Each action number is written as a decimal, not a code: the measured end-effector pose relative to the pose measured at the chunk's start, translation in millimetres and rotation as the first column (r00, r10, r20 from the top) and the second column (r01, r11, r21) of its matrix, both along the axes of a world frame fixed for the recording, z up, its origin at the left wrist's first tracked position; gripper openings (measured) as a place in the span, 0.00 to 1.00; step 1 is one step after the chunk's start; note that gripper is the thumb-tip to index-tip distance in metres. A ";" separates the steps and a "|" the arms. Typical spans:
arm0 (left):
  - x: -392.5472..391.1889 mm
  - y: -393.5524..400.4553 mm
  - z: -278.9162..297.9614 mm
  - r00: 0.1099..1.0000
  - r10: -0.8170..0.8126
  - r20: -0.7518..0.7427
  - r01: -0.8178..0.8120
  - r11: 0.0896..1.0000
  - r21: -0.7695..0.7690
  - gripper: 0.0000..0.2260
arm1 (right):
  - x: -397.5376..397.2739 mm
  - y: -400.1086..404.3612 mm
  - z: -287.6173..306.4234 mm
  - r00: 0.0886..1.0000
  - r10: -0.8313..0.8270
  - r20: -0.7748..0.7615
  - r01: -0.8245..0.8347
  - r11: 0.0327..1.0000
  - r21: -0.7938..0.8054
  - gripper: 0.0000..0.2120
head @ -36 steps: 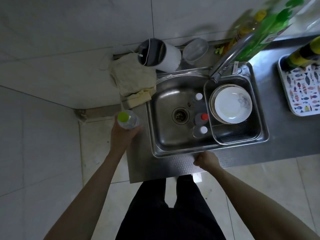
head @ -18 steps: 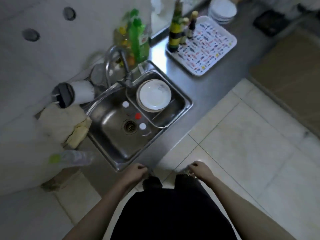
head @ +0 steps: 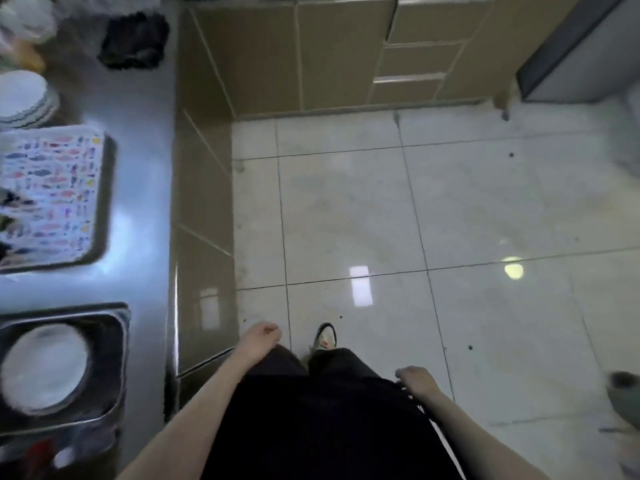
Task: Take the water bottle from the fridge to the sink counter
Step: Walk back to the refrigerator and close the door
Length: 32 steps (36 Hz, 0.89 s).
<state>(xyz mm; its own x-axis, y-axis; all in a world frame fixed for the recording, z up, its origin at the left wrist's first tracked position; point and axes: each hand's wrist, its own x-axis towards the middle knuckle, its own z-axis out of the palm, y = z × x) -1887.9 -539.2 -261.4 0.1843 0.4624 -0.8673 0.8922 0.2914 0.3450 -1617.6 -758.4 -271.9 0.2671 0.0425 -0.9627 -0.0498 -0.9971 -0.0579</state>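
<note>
The water bottle is out of view. The steel sink counter runs down the left side, and part of the sink with a white plate in it shows at the lower left. My left hand hangs by my left thigh with its fingers curled and nothing in it. My right hand hangs at my right hip, fingers loosely bent, also holding nothing. Both hands are well away from the counter top.
A patterned tray and a stack of white plates sit on the counter, with a dark cloth further along. Tan cabinet fronts drop below it. Pale floor tiles spread ahead; a grey appliance stands at the top right.
My left hand let go of the bottle beside the sink and dropped to my side. The view swung right, away from the sink, and the bottle left the frame.
</note>
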 end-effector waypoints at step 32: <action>765.7 302.1 -4.9 0.810 -0.586 0.022 0.586 0.810 -0.031 0.07 | 511.0 114.8 12.2 0.636 -0.768 0.075 0.759 0.640 0.121 0.11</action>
<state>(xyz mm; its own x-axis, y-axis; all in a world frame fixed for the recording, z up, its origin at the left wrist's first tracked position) -1122.2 -237.1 -266.3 0.4198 0.2336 -0.8770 0.8939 -0.2737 0.3550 -1106.6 -643.6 -259.7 0.3379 -0.1588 -0.9277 -0.7798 -0.5991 -0.1815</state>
